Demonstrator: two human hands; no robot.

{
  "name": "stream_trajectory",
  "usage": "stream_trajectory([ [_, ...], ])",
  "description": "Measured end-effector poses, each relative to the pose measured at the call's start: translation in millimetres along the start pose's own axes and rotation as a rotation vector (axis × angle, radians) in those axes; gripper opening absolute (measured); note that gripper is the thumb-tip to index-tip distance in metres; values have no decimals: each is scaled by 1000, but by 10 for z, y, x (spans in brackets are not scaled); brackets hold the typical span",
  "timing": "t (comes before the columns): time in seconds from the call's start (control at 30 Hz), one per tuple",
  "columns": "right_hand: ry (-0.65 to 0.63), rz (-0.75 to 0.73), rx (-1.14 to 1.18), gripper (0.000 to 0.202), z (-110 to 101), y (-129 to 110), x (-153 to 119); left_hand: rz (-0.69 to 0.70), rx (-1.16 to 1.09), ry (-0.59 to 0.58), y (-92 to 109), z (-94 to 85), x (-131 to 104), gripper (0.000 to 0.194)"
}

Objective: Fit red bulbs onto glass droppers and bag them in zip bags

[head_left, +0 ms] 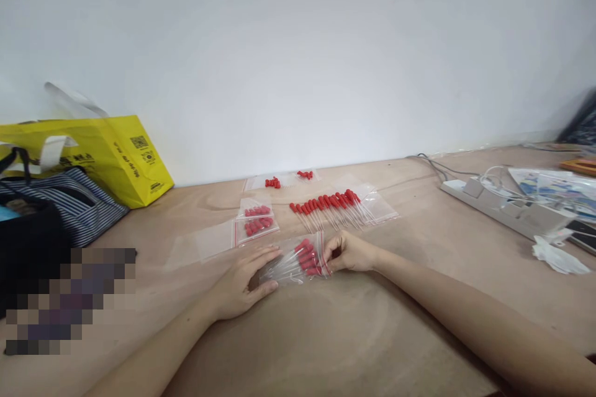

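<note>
A clear zip bag (288,267) of several droppers with red bulbs (307,257) lies on the table between my hands. My right hand (349,251) pinches the red-striped zip end, with its fingertips partly hidden. At the opposite end, my left hand (246,279) rests with thumb and fingers spread around the bag's edge. Just beyond, a row of loose droppers (326,201) lies side by side, bulbs pointing away, partly over another clear bag (384,208). Filled bags of red-bulbed pieces (258,226) lie past my left hand.
Small red pieces (272,182) lie on clear plastic near the wall. A yellow bag (135,161) and a striped bag (88,205) stand at left. A power strip (488,208) with cables and a crumpled tissue (559,255) occupy the right side.
</note>
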State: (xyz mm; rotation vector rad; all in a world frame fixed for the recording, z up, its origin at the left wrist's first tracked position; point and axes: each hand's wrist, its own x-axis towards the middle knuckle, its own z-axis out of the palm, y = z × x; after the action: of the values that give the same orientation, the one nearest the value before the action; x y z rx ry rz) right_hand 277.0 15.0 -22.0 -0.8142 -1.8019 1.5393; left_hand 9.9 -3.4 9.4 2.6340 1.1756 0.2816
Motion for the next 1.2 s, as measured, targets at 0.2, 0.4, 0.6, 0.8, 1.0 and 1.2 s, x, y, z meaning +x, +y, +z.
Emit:
stream_trajectory([
  [0.2, 155, -11, -110, 31, 60, 70, 45, 12, 7, 2, -7, 11, 10, 48],
  [0.4, 188, -67, -238, 31, 99, 90, 53, 19, 1, 4, -16, 11, 18, 47],
  [0.6, 199, -119, -396, 24, 151, 33, 23, 44, -1, 26, -67, 31, 6, 41],
  [0.8, 5, -288, -535, 12, 125, -93, -80, -4, 199, 146, -203, 28, 39, 36],
  [1.0, 366, -353, -913, 21, -11, 33, -87, -166, 284, 461, -253, 90, 71, 29],
  [1.2, 378, -354, -1230, 24, -27, 54, -5, 11, 85, 227, 9, 195, 52, 36],
])
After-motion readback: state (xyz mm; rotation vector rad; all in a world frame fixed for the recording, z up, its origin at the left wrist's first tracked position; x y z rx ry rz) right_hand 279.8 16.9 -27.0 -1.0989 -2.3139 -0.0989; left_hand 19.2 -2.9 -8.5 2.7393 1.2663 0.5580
